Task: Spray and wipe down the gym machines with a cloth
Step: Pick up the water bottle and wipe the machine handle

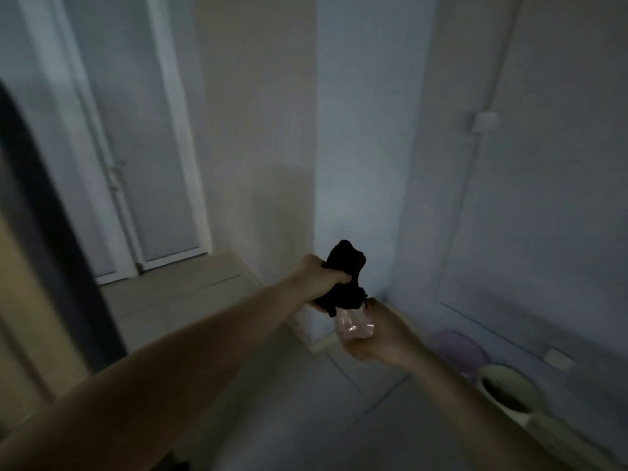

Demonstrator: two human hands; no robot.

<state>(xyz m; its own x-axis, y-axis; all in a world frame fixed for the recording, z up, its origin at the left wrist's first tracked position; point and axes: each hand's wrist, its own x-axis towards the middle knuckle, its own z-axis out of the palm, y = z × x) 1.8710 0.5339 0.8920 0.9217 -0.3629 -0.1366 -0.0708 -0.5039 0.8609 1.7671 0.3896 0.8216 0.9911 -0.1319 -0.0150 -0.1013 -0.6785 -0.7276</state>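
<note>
My left hand (326, 275) squeezes the black cloth (345, 277), my right hand (377, 334) holds the spray bottle (353, 326); I should wet the cloth evenly.

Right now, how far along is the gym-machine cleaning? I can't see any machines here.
Nothing looks wiped yet: no gym machine is in view, only pale walls, a white door and basins on the floor. In hand: the left hand grips a bunched dark cloth, and the right hand holds a clear spray bottle. Spraying and wiping apparently remain.
</note>
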